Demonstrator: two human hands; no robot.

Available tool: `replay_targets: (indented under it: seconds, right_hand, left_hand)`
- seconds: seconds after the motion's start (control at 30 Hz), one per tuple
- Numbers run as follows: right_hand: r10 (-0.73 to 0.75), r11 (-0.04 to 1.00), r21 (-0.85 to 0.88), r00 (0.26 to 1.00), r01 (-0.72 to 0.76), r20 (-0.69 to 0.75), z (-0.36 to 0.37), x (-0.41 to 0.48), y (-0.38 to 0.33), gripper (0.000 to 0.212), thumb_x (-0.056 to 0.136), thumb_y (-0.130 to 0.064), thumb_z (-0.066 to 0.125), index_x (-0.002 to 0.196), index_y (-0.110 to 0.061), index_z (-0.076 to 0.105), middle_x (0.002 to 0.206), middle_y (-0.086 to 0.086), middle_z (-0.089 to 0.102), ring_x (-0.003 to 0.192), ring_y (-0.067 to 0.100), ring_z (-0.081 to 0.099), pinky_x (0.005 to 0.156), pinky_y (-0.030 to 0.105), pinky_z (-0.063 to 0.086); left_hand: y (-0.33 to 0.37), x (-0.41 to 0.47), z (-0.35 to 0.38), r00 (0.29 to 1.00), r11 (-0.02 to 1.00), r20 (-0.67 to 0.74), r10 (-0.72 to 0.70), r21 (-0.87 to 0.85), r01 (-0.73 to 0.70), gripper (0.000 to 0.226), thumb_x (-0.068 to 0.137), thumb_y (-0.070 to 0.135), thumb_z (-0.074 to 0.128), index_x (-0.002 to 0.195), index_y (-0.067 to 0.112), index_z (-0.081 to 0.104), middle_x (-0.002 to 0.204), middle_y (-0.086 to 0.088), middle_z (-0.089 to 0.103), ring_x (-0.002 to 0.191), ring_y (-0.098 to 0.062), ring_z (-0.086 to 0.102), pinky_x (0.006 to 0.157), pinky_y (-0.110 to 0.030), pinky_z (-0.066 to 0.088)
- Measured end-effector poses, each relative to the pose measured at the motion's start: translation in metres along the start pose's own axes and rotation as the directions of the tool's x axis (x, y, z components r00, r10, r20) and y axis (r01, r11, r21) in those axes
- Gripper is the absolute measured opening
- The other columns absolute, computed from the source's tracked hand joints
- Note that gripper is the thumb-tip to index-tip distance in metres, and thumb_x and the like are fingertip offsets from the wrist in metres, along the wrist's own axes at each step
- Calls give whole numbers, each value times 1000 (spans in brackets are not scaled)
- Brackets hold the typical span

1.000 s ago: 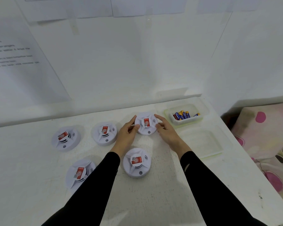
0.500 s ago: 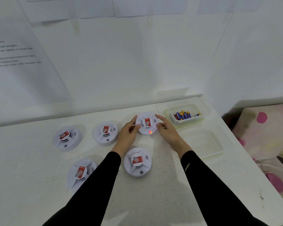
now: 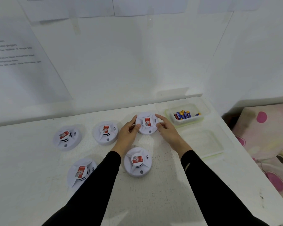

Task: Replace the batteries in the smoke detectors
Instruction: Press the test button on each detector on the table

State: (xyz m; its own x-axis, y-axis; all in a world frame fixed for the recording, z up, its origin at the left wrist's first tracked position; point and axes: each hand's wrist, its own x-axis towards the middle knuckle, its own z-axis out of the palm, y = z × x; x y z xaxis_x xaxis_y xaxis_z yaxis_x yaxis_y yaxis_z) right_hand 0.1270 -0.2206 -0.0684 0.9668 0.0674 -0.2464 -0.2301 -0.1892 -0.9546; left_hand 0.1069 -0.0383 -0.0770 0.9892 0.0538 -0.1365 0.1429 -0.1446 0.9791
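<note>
Several round white smoke detectors with red labels lie on the white table point(image 3: 153, 201). The back right detector point(image 3: 147, 122) is gripped from both sides: my left hand point(image 3: 128, 133) on its left rim, my right hand point(image 3: 167, 131) on its right rim. It rests flat on the table. Other detectors lie at the back left point(image 3: 67, 137), back middle point(image 3: 105, 132), front left point(image 3: 80, 172) and front middle point(image 3: 137, 161). A clear tub point(image 3: 185, 115) holding blue and yellow batteries point(image 3: 183, 115) stands just right of the held detector.
An empty clear tray point(image 3: 204, 144) lies in front of the battery tub, near my right forearm. The table's right edge drops off beside a pink patterned cloth point(image 3: 268, 144). White walls with taped papers rise behind the table.
A red light on the held detector's front rim showed half a second ago and is off now. Both hands stay on the detector's rim, almost unmoved.
</note>
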Motion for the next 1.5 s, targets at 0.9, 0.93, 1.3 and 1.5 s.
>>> replay_targets:
  seconds: [0.9,0.93,1.3,1.5]
  right_hand:
    - [5,1000,9,1000,-5,3,0,0,0,36,101,-20,47,126,-45,51,113,1,62,87,5,54,79,21,41]
    - [4,1000,10,1000,-4,4,0,0,0,36,101,-20,47,126,-45,51,113,1,62,88,6,54,79,21,40]
    - [-3,1000,7,1000,3,4,0,0,0,36,101,-20,47,127,-44,51,114,0,62,93,7,55,80,22,41]
    - [-14,1000,14,1000,13,7,0,2,2,37,101,-19,47,126,-45,51,112,0,62,87,5,54,78,21,40]
  left_hand:
    - [-3,3,-1,1000,1000,-4,-3,-10,3,49,99,27,59,146,28,45,124,17,56,105,19,48,81,-5,42]
    - [-3,2,-1,1000,1000,-4,-3,-11,3,49,99,27,59,146,28,45,124,18,56,104,20,48,80,-4,42]
    - [0,1,0,1000,1000,-1,3,10,-3,49,99,27,58,147,27,44,124,17,54,104,18,48,82,-4,40]
    - [-1,1,0,1000,1000,-6,-3,6,3,49,99,27,59,147,27,45,122,16,57,102,21,48,83,-4,40]
